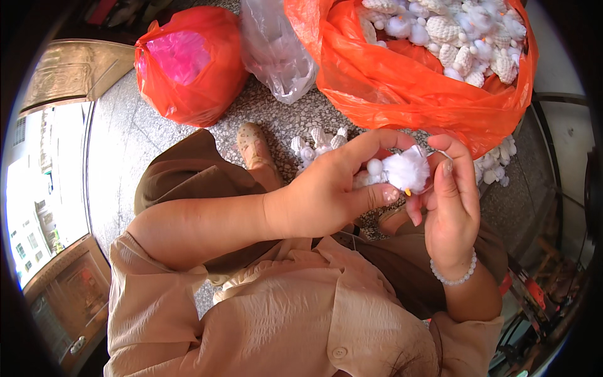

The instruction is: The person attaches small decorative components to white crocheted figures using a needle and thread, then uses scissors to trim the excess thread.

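Observation:
My left hand [333, 188] holds a small white fluffy toy [408, 169] between its thumb and fingers. A tiny orange-yellow beak-like piece and a round white bobble show on the toy. Close against the toy's right side is my right hand [449, 201], wearing a beaded bracelet [453, 271]. Its thumb and forefinger pinch a thin pale strand [443, 154]; whether this is thread or wire I cannot tell. Below my hands, several white knitted pieces [319, 142] lie on the speckled floor, partly hidden by my left hand.
At the upper right stands a large open orange plastic bag [377, 94] full of white knitted and fluffy pieces. More white pieces [496, 164] lie beneath its right side. A tied orange bag [217, 81] with pink contents and a clear plastic bag [276, 56] stand further left.

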`<state>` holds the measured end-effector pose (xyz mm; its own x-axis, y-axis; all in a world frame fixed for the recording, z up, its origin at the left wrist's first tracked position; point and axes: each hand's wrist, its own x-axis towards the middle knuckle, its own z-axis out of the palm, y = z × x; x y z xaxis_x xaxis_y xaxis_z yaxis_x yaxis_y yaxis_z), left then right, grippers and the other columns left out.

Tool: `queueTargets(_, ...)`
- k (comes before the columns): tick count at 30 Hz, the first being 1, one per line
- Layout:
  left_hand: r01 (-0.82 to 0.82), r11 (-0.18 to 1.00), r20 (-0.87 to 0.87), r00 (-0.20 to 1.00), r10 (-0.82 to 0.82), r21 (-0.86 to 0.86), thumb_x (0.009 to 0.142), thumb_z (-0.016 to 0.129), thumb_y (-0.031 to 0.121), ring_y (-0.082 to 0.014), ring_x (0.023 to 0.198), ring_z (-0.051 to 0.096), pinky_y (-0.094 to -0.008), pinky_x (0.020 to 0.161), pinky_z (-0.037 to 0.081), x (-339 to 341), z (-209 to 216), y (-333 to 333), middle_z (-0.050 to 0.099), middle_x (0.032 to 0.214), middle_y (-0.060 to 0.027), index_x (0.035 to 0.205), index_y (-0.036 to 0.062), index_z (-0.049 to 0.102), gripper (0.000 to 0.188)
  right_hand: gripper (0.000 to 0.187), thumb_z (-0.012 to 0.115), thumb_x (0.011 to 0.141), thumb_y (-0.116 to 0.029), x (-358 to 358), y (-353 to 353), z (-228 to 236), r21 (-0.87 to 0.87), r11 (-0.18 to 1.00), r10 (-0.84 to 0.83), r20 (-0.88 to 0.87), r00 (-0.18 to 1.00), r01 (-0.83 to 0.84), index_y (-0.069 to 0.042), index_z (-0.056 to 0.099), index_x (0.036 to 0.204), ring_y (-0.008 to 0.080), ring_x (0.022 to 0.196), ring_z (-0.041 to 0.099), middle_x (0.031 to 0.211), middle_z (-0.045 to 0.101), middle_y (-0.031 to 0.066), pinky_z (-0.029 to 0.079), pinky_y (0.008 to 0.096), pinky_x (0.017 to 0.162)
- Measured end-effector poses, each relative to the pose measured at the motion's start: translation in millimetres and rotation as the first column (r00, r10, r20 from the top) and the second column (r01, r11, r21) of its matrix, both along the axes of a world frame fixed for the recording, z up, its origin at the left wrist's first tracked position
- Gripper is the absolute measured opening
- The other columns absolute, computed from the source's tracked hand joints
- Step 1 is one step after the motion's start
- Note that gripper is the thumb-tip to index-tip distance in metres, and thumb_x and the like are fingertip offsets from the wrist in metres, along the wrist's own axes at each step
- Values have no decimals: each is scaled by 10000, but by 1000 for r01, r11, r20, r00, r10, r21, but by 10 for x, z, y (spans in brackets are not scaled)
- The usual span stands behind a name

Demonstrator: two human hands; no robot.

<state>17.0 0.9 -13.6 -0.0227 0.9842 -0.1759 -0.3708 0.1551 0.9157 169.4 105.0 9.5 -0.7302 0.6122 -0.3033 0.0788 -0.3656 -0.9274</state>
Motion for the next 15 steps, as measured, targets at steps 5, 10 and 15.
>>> queueTargets(5, -11, 1000, 136, 991, 14, -21, 893, 539, 52, -132, 1085, 484, -290, 923, 410, -61, -13, 0, 506, 1182, -59, 1336, 37, 312, 498, 257, 409, 963, -190, 3, 66, 64, 100, 993, 41, 180, 983, -59, -10, 463, 1138, 55, 645, 471, 887, 511, 30, 368, 167, 495)
queueTargets(10, -15, 999, 175, 984, 21, -37, 895, 537, 61, -138, 1042, 520, -283, 899, 435, -67, 7, 7, 526, 1172, -60, 1342, 45, 337, 490, 256, 549, 881, -38, 51, 77, 13, 143, 990, -10, 123, 992, -8, -11, 485, 1127, 17, 629, 439, 819, 498, -5, 356, 143, 500)
queueTargets(15, 12, 1000, 8, 1000, -12, -22, 889, 546, 56, -156, 1045, 540, -286, 890, 444, 17, -13, -26, 533, 1191, -70, 1308, 14, 406, 444, 305, 590, 858, -40, 59, 32, -17, 1, 1000, 6, -1, 1000, -6, -18, 472, 1139, 26, 597, 434, 793, 502, -9, 355, 150, 494)
